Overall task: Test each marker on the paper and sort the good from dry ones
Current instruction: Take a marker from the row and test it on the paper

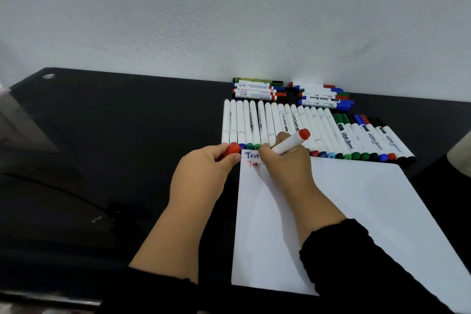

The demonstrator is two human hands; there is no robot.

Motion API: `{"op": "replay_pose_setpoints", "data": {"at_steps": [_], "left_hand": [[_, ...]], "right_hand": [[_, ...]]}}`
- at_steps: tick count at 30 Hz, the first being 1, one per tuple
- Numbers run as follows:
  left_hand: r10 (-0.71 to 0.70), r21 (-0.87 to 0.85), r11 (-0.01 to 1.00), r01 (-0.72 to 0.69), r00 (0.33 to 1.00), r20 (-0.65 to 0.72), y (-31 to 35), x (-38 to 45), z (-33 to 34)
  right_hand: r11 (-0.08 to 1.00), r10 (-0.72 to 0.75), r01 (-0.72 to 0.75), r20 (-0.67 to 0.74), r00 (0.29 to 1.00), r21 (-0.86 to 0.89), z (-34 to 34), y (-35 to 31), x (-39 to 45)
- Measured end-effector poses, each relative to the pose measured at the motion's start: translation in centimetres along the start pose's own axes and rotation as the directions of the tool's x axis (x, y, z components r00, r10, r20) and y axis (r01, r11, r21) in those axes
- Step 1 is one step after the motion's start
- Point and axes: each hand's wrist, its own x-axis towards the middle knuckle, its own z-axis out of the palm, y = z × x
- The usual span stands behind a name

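Marker testing is mid-stroke here. The right hand (pixel 283 158) is wrapped around a white marker (pixel 290 144) with a red end, tip down on the top left corner of the paper (pixel 356 211), right under a blue "Test" (pixel 251 155) and partway through writing a red word (pixel 252 163) below it. The barrel leans up and away to the right, so its long axis runs from the paper corner toward the row of markers (pixel 318 132) lying just behind the sheet.

The left hand (pixel 204 173) pinches the red cap (pixel 232 149) just off the paper's left edge, cap pointing right toward the marker. So cap and marker are near each other, with the writing tip being the closer end, hidden behind the right hand's fingers.

Red ink looks like it's coming out, so this one probably counts as good. Recapping likely means lifting the tip and swinging it left to meet the cap. Two small piles (pixel 293 93) sit by the wall behind the row; can't tell which is good or dry. All of it is on a black table (pixel 102 148).
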Motion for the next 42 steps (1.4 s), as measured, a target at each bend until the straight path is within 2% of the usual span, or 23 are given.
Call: {"op": "replay_pose_setpoints", "data": {"at_steps": [19,24,28,33,37,42], "left_hand": [[-0.01,0.021,1.0,0.009,0.999,0.047,0.5,-0.5,-0.5],[-0.01,0.013,1.0,0.009,0.997,0.076,0.5,-0.5,-0.8],[-0.016,0.022,1.0,0.014,0.992,0.123,0.7,-0.4,-0.9],[0.004,-0.05,0.999,0.003,0.99,0.142,0.8,-0.9,-1.0],[0.062,-0.174,0.984,-0.036,0.987,0.145,0.9,-1.7,-0.6],[0.134,-0.308,0.948,-0.082,0.979,0.152,1.6,-3.1,-0.3]], "right_hand": [[0.999,0.033,-0.031,-0.077,0.996,0.025,-0.2,-0.2,0.0],[0.999,0.033,-0.033,-0.038,0.999,0.012,-0.2,-0.2,0.0],[0.992,0.093,-0.089,-0.037,0.995,0.092,-0.4,-0.3,0.0],[0.918,0.261,-0.254,0.016,0.965,0.304,-1.8,-1.3,0.6],[0.843,0.24,-0.247,0.076,0.968,0.478,-3.5,-3.0,0.1],[0.821,0.213,-0.225,0.085,0.973,0.525,-5.6,-4.2,-1.9]]}}
